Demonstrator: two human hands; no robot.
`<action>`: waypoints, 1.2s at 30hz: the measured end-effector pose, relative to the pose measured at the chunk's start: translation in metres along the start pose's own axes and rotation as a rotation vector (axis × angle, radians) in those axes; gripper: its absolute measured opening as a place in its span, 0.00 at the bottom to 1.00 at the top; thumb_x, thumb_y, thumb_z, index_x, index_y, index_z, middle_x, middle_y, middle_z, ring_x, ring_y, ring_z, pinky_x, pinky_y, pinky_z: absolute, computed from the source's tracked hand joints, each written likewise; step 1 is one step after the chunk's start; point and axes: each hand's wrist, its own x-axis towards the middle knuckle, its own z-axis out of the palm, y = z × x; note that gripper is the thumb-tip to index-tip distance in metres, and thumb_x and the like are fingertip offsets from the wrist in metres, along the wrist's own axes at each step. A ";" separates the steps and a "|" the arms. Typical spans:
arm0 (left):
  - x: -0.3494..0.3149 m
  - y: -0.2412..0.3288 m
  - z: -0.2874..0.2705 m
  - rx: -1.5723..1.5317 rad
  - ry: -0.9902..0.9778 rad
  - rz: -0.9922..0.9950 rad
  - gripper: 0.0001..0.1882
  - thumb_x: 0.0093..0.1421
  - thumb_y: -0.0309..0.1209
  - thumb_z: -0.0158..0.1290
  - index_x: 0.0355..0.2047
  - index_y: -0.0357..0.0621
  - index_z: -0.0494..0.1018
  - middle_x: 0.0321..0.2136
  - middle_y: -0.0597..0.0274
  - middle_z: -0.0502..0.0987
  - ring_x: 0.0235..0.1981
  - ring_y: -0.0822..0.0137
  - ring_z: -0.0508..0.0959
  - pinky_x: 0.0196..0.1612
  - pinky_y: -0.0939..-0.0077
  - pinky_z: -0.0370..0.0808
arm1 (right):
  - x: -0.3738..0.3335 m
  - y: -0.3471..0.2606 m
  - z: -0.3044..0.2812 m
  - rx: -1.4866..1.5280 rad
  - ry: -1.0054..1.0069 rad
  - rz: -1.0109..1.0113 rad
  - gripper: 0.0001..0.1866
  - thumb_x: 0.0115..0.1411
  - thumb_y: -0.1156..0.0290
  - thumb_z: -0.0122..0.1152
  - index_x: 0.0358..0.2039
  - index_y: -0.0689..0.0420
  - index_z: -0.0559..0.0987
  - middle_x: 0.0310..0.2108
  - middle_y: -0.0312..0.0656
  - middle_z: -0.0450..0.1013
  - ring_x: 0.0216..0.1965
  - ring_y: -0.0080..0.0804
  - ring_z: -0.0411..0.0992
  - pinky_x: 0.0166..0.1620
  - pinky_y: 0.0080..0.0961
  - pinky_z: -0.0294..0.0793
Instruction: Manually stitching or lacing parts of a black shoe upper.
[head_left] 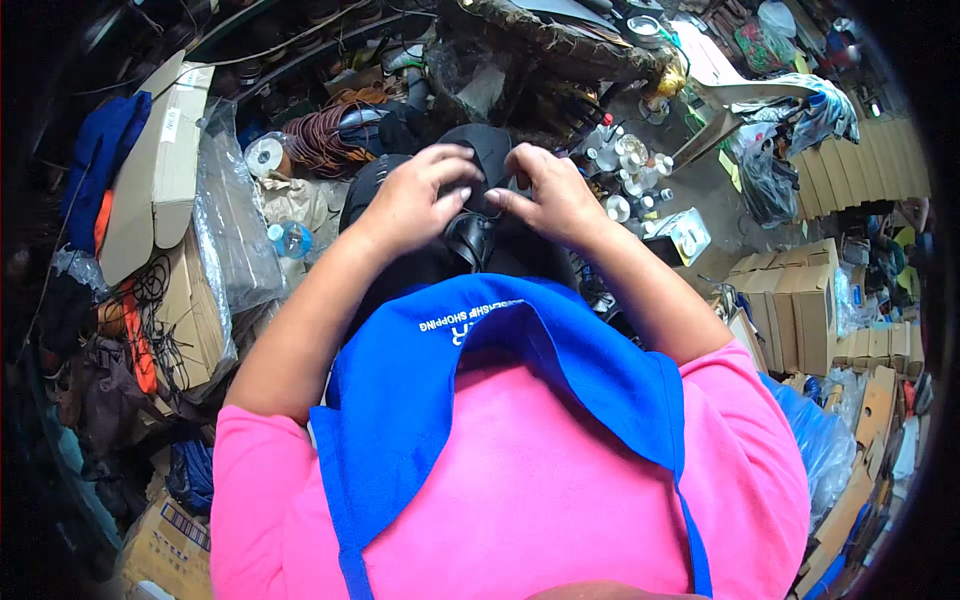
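A dark black item (487, 150) that looks like leather or cloth rises between my hands over my lap; its exact kind is hard to make out. Curled fingers of my left hand (425, 195) press on its left side, the thumb pointing inward and the fingertips slightly blurred. On the other side, my right hand (550, 195) pinches its edge between thumb and bent forefinger. Just below the hands lies a shiny black piece (470, 240), perhaps part of the same item. A blue apron (400, 400) covers my lap and chest.
Bundled brown cord (325, 140), a white spool (264, 156) and a plastic bottle (292, 240) lie to the left. Several small bottles (632, 155) stand at the right, near a white container (685, 237). Stacked cardboard (790, 310) fills the far right; flattened cardboard (150, 190) leans at left.
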 end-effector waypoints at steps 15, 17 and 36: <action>0.044 -0.032 0.042 -0.166 -0.233 -0.033 0.14 0.47 0.33 0.62 0.33 0.42 0.73 0.46 0.52 0.66 0.51 0.55 0.67 0.55 0.67 0.64 | -0.030 0.008 -0.017 0.206 -0.444 -0.006 0.13 0.54 0.67 0.55 0.21 0.64 0.67 0.19 0.52 0.63 0.22 0.48 0.65 0.27 0.39 0.63; 0.043 -0.034 0.041 -0.175 -0.243 -0.037 0.14 0.47 0.33 0.62 0.33 0.43 0.73 0.46 0.52 0.66 0.51 0.55 0.67 0.55 0.67 0.64 | -0.036 0.002 -0.026 0.323 -0.395 0.049 0.15 0.55 0.67 0.56 0.20 0.63 0.65 0.18 0.50 0.60 0.20 0.39 0.62 0.25 0.33 0.61; 0.066 -0.037 -0.001 -0.146 -0.588 -0.043 0.12 0.48 0.28 0.61 0.35 0.51 0.81 0.30 0.64 0.63 0.37 0.67 0.67 0.44 0.76 0.66 | -0.024 0.008 -0.024 0.051 -0.263 0.016 0.13 0.49 0.74 0.59 0.37 0.54 0.81 0.27 0.45 0.71 0.30 0.41 0.72 0.34 0.32 0.72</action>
